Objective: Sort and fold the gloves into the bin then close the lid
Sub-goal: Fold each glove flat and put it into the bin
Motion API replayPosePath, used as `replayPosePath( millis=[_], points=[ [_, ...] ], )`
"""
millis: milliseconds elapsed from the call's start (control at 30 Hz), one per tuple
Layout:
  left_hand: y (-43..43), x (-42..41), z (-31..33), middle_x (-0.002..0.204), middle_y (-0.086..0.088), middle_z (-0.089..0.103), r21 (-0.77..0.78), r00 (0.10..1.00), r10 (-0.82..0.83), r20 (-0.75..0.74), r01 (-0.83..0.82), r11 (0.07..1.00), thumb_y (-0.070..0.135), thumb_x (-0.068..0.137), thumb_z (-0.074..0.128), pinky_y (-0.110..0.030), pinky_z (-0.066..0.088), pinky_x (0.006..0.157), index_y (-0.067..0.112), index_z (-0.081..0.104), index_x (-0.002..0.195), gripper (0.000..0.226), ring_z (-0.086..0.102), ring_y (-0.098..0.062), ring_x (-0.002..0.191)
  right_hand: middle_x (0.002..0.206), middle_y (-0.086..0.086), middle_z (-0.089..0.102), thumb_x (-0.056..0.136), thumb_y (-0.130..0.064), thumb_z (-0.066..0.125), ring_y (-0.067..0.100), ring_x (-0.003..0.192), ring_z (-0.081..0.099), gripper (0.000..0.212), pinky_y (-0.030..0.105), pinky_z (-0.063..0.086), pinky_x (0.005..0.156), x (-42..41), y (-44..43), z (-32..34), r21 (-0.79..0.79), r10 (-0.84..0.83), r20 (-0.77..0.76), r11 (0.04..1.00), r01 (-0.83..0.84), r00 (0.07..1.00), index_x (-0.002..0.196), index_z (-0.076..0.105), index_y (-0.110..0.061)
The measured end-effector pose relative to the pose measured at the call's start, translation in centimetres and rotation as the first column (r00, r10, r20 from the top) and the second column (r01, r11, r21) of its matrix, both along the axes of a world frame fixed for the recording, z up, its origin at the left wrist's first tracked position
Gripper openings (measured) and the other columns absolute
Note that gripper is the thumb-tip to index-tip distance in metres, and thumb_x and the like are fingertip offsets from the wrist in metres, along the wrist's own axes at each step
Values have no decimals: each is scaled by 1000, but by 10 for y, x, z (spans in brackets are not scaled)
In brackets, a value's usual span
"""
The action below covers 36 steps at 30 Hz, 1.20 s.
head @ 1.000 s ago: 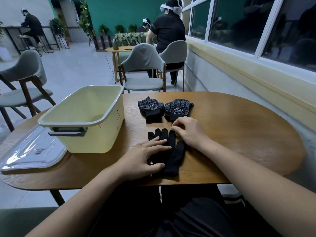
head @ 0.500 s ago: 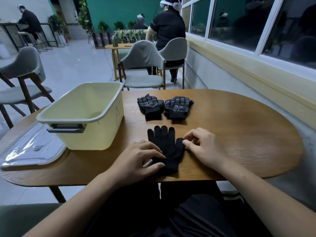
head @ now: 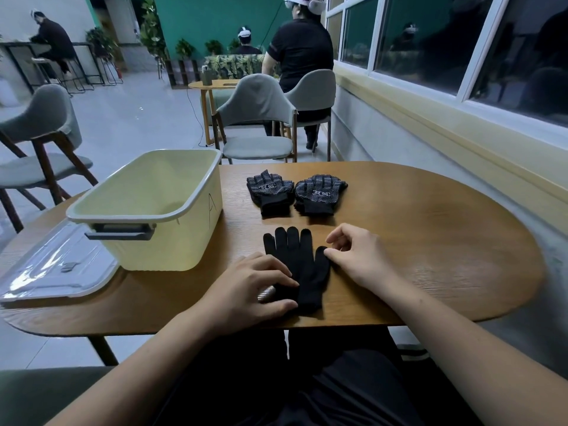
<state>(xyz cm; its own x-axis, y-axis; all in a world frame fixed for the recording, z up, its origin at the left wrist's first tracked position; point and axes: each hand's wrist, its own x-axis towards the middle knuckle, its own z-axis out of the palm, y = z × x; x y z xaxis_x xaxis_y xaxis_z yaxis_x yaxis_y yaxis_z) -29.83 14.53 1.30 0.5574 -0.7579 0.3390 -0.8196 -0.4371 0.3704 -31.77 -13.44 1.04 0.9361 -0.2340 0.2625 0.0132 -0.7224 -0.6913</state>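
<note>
Plain black knit glove (head: 299,267) lies flat at lower centre of the wooden counter (head: 430,241). Left hand (head: 246,290) presses its cuff, fingers spread; right hand (head: 358,259) touches its thumb, fingers loosely curled. 2 dotted black gloves (head: 296,193) lie beyond. Pale yellow plastic bin (head: 147,210) stands at left, lid off.

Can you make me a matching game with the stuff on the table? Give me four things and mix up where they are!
Things:
1. yellow bin
2. clear lid
3. plain black gloves
4. dotted gloves

Places:
A. flat on the table's left end
B. under the left hand
C. far side of the table, side by side
D. open, between the lid and the gloves

Pairs: 1-D, 2-A, 3-B, 4-C
</note>
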Motion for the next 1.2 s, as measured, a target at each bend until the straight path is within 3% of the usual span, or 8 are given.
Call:
replayPosePath(
  millis=[133, 267, 433, 600, 733, 867, 1000, 1200],
  points=[
    [1, -1, 0, 127, 30, 58, 29, 1000, 6, 14, -7, 1000, 74, 88, 70, -38, 45, 105, 44, 73, 125, 48, 50, 1, 126, 89, -12, 67, 90, -19, 76, 5, 82, 64, 10, 31, 55, 78, -9, 4, 0, -122, 51, 142, 992, -34, 989, 93, 70, -26],
    [-1, -5, -2, 127, 26, 57, 30, 996, 19, 91, -22, 999, 71, 86, 72, -39, 43, 105, 42, 73, 127, 50, 48, -1, 126, 92, -11, 67, 94, -12, 74, 10, 87, 64, 10, 23, 49, 77, -28, 14, 4, -168, 219, 250, 969, -181, 943, 95, 72, -22],
    [-2, -6, -5, 111, 15, 63, -16, 983, 20, 181, -18, 1000, 59, 87, 77, -40, 49, 90, 34, 78, 120, 41, 57, -8, 107, 91, -10, 68, 94, -20, 77, 12, 87, 66, 5, 29, 53, 75, -49, 28, 5, -163, 434, 227, 899, -406, 872, 99, 75, -21],
    [-1, -5, -12, 96, 12, 73, -58, 960, -18, 281, 36, 998, 46, 92, 79, -36, 50, 73, 28, 81, 109, 25, 66, -13, 88, 99, -10, 64, 95, -39, 75, 14, 93, 59, 21, 35, 51, 83, -55, 33, 0, -358, 556, 183, 806, -472, 811, 106, 73, -21],
    [-1, -4, -13, 90, 11, 76, -127, 961, 36, 275, -1, 992, 36, 92, 79, -35, 54, 71, 25, 80, 104, 16, 70, -14, 81, 102, -11, 62, 93, -47, 75, 15, 96, 58, 32, 34, 51, 83, -53, 35, -3, -398, 557, 140, 789, -468, 819, 114, 70, -23],
    [-2, -4, -9, 93, 13, 77, -201, 984, 111, 142, -81, 976, 36, 93, 76, -34, 58, 71, 31, 77, 109, 17, 72, -8, 83, 104, -13, 68, 96, -31, 74, 8, 101, 64, 22, 36, 54, 86, -46, 31, -7, -296, 513, 155, 839, -456, 844, 117, 68, -27],
    [-1, -6, -5, 102, 22, 74, -197, 995, 77, 70, -62, 978, 38, 92, 81, -20, 54, 73, 37, 75, 116, 25, 68, 4, 88, 96, -14, 72, 97, -31, 75, 6, 95, 69, 13, 35, 55, 84, -44, 29, -7, -157, 449, 148, 890, -427, 881, 109, 70, -31],
    [-3, 2, -9, 105, 19, 73, -186, 997, 77, 29, -70, 980, 27, 95, 80, -12, 46, 73, 31, 81, 107, 13, 69, 4, 89, 89, -13, 70, 95, -30, 78, 6, 86, 65, 5, 19, 45, 74, -39, 29, -7, -147, 393, 157, 916, -372, 906, 95, 77, -25]
  ],
)
